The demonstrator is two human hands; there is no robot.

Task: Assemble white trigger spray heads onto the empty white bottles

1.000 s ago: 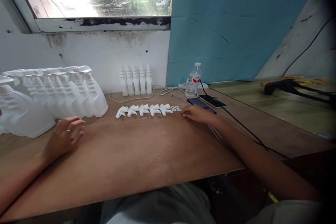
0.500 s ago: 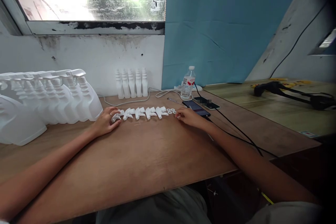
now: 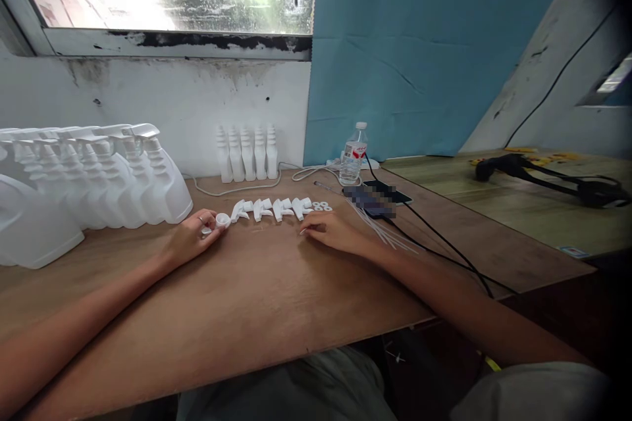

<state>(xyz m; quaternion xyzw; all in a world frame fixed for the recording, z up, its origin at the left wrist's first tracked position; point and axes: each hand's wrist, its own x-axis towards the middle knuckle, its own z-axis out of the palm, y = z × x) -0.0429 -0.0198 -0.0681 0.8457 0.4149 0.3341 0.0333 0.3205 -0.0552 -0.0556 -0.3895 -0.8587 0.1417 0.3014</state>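
My left hand (image 3: pixel 196 234) is closed round a white spray head (image 3: pixel 223 220), whose round collar faces up and to the right. My right hand (image 3: pixel 326 229) pinches a small white piece at its fingertips, just below the right end of the row. Several white spray heads (image 3: pixel 263 210) lie side by side on the brown table (image 3: pixel 237 302) between my hands. Small white rings (image 3: pixel 322 206) sit at the right end of that row. Thin white tubes (image 3: pixel 382 227) lie beside and partly behind my right forearm.
Large white bottles (image 3: pixel 113 177) stand at the left. Several slim white bottles (image 3: pixel 247 154) line the wall. A water bottle (image 3: pixel 353 154), phones (image 3: pixel 370 200) and black cables (image 3: pixel 444 242) are at the right. A black strap-like object (image 3: pixel 538 177) lies farther right.
My left hand has picked up the leftmost spray head and turned it. My right hand has moved left and nearer to me, away from the rings, with a small white piece. The white tubes have come into view.
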